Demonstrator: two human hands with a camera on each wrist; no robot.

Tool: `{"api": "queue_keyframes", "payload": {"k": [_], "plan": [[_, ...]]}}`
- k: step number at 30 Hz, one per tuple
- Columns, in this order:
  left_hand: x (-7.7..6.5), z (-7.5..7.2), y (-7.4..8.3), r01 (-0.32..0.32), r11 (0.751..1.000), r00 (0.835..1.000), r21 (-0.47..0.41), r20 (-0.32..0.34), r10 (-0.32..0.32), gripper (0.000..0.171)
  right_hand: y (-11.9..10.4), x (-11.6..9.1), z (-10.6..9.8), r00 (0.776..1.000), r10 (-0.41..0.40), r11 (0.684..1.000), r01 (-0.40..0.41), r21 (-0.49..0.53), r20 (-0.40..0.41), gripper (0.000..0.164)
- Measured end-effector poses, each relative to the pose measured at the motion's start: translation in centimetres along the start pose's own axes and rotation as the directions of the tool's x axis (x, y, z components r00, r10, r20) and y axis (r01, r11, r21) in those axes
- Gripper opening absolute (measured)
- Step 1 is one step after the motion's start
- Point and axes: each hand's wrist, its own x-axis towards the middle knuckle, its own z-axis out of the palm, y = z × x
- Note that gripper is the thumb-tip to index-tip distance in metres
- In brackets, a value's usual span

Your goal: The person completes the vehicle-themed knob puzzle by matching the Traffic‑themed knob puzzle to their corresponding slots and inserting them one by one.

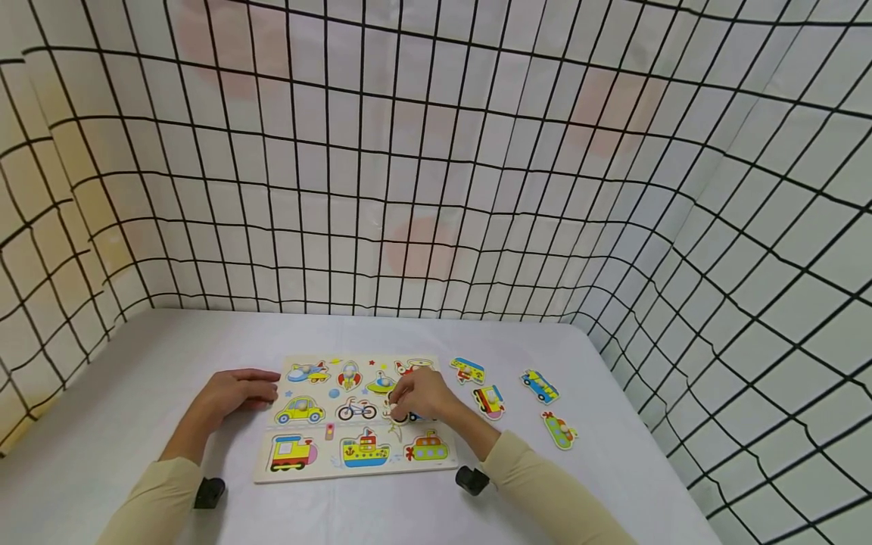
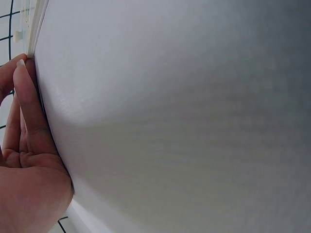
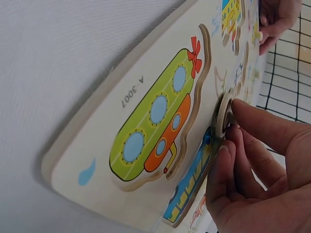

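A wooden puzzle board printed with vehicles lies on the white table. My right hand is over its right side, thumb and fingertips pinching a small wooden puzzle piece. That piece is seen nearly edge-on, tilted, beside the bus recess, its picture hidden. A submarine recess shows nearer the board's edge. My left hand rests on the table, its fingertips touching the board's left edge. In the left wrist view the left fingers lie extended along the tabletop.
Right of the board lie several loose pieces: a ship upside down, a train, a bus and a submarine. Black wire mesh in front of white sheeting encloses the table's back and sides.
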Motion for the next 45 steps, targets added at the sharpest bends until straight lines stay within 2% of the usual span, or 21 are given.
{"api": "queue_keyframes", "payload": {"k": [8, 17, 22, 33, 45], "plan": [[0.0, 0.3, 0.0, -0.009, 1.000, 1.000, -0.004, 0.003, 0.009, 0.053, 0.1, 0.3, 0.3, 1.000, 0.008, 1.000, -0.009, -0.012, -0.023, 0.017], [-0.1, 0.1, 0.1, -0.008, 1.000, 1.000, 0.001, -0.005, 0.008, 0.053, -0.5, 0.2, -0.3, 1.000, -0.001, 0.997, -0.001, 0.078, 0.024, 0.016], [-0.2, 0.1, 0.0, -0.003, 1.000, 1.000, 0.003, -0.009, 0.003, 0.054, -0.4, 0.3, 0.0, 0.999, 0.010, 0.998, -0.013, 0.067, 0.041, 0.014], [-0.2, 0.0, -0.1, 0.005, 1.000, 1.000, 0.006, -0.011, -0.005, 0.053, -1.1, 1.1, 1.9, 1.000, -0.020, 0.997, 0.020, 0.069, -0.008, 0.013], [-0.4, 0.1, 0.0, -0.005, 1.000, 1.000, 0.010, -0.012, 0.005, 0.053, -3.3, 1.7, 3.9, 0.998, -0.042, 0.993, 0.046, 0.111, -0.043, 0.013]]}}
